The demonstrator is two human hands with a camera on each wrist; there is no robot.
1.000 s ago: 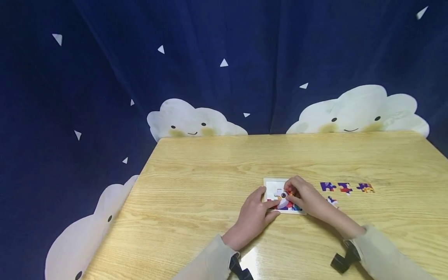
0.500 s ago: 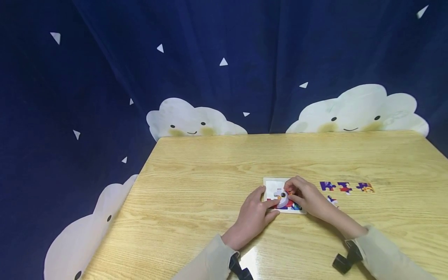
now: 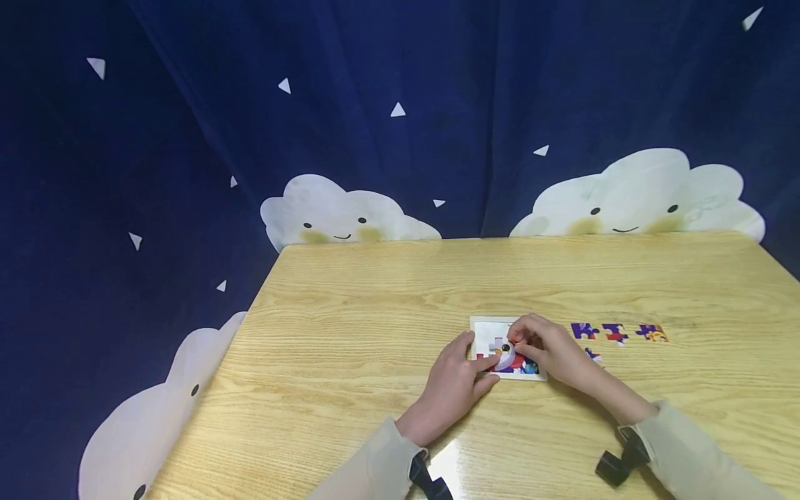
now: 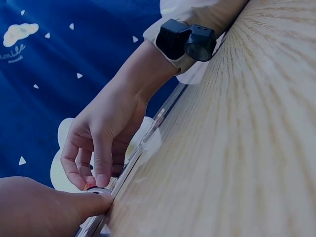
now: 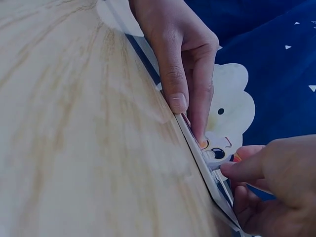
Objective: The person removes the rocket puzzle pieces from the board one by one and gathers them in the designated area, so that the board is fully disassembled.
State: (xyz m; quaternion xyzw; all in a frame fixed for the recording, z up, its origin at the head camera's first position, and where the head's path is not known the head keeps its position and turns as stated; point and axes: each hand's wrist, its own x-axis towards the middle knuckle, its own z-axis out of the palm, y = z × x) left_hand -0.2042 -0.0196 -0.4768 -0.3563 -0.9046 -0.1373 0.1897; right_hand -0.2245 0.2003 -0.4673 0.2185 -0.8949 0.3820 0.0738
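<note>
A small jigsaw puzzle in a white frame [image 3: 480, 321] lies on the table. Its assembled pieces show a pale round head with a black eye [image 3: 505, 348] and red and blue parts along the near side; the upper left is bare white. My left hand [image 3: 451, 385] rests at the frame's left and near edges, index finger straight on the pieces and thumb along the rim. Over the right part, my right hand [image 3: 553, 353] pinches a puzzle piece with an orange-red edge [image 5: 237, 157] between thumb and fingers, right beside the eye. The right hand hides the frame's upper right corner.
To the right of the frame lie several loose puzzle pieces: a purple one [image 3: 584, 331], a purple-and-red one [image 3: 614, 332], an orange one [image 3: 653, 333] and one [image 3: 592, 356] partly behind the right hand. A dark blue curtain [image 3: 375, 83] stands behind the wooden table [image 3: 350, 333].
My right hand's fingers shift slightly at the piece beside the eye, and the hand moves a touch to the right. My left hand stays in place.
</note>
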